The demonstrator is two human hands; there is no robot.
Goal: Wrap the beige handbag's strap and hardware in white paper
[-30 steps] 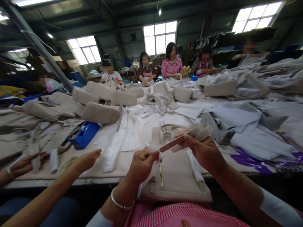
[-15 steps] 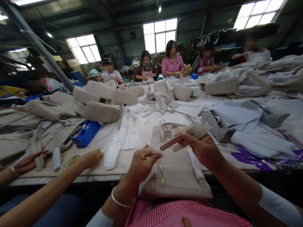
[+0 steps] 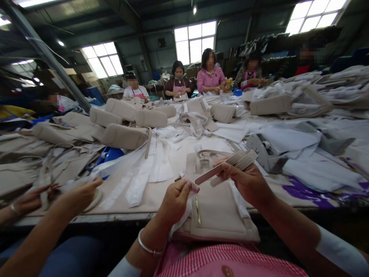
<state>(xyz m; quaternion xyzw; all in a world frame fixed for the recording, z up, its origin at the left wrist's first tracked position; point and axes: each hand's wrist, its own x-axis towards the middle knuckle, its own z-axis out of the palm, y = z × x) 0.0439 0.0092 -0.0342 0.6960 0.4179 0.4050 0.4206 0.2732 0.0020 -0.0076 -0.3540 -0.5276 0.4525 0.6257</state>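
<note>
The right hand [image 3: 248, 181] clamps the folded strap [image 3: 227, 166], its long axis slanting toward lower-left, where the left hand's [image 3: 174, 202] fingers pinch white wrapping [image 3: 181, 219].

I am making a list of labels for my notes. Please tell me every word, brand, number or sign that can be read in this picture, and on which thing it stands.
No text can be read anywhere.
The purple marks on the white sheet at the table's right edge: too blurred to tell whether they are letters.
The beige bag below the left hand and right hand, and the strap held by the right hand: no visible print.
</note>
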